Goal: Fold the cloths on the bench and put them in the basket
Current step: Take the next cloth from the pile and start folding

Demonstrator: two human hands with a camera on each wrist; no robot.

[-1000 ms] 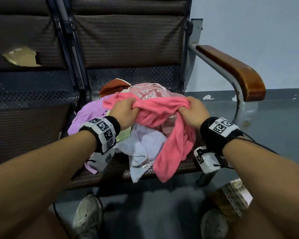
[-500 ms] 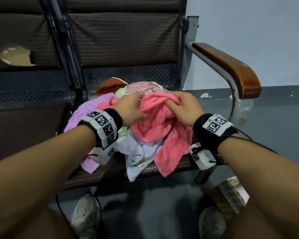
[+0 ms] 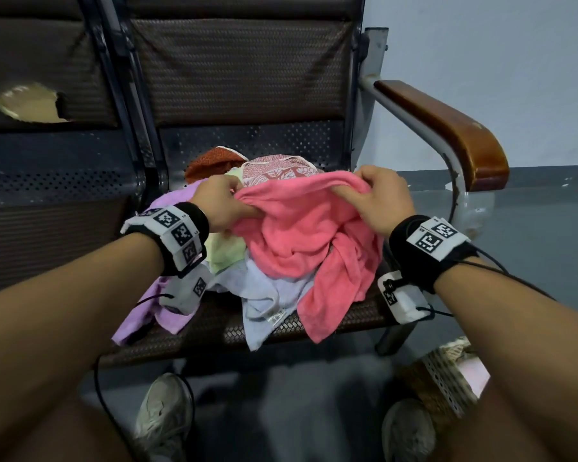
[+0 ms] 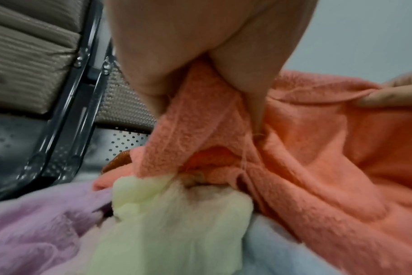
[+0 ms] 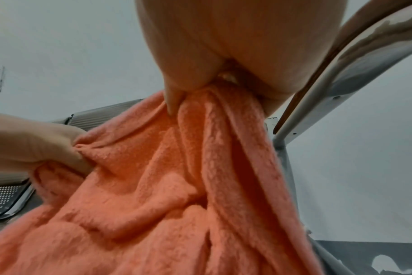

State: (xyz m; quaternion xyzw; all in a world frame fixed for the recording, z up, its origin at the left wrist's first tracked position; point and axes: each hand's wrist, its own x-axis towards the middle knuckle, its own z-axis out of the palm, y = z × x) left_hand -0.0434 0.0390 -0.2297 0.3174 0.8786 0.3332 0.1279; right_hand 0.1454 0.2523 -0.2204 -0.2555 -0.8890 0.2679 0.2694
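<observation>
A pink towel [image 3: 297, 235] lies bunched on top of a pile of cloths on the bench seat [image 3: 234, 328]. My left hand [image 3: 224, 205] pinches its left edge and my right hand [image 3: 377, 198] pinches its right edge, holding the top edge stretched between them. In the left wrist view the left hand [image 4: 200, 78] grips a fold of the pink towel [image 4: 318, 148]. In the right wrist view the right hand [image 5: 223, 74] clamps gathered pink towel [image 5: 176, 186]. Under it lie a lilac cloth [image 3: 167, 315], a pale green cloth [image 3: 224, 251], a light blue cloth [image 3: 267, 305], a patterned red cloth [image 3: 277, 171] and a rust cloth [image 3: 211, 161]. The woven basket [image 3: 447, 378] stands on the floor at lower right.
The bench has a woven backrest [image 3: 241, 68] and a wooden armrest [image 3: 447, 128] on the right. A neighbouring seat with a torn backrest [image 3: 30, 105] is to the left. My shoes [image 3: 164, 415] rest on the grey floor below the seat.
My hands, close together on the bunched towel half a second ago, have moved apart and lifted slightly, spreading the towel's top edge between them.
</observation>
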